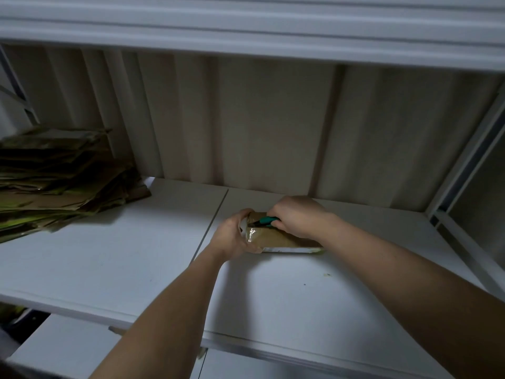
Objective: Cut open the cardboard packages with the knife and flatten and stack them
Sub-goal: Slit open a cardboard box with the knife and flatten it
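Observation:
A small brown cardboard package wrapped in shiny tape lies on the white shelf, right of the shelf's seam. My left hand grips its left end, fingers curled over the top edge. My right hand holds a knife with a teal handle, its blade tip at the package's upper left end. A pile of flattened brown and green cardboard rests at the shelf's far left.
A ribbed beige wall closes the back of the shelf. Another white shelf hangs overhead. A white metal upright stands at the right. A lower white surface shows below the front edge.

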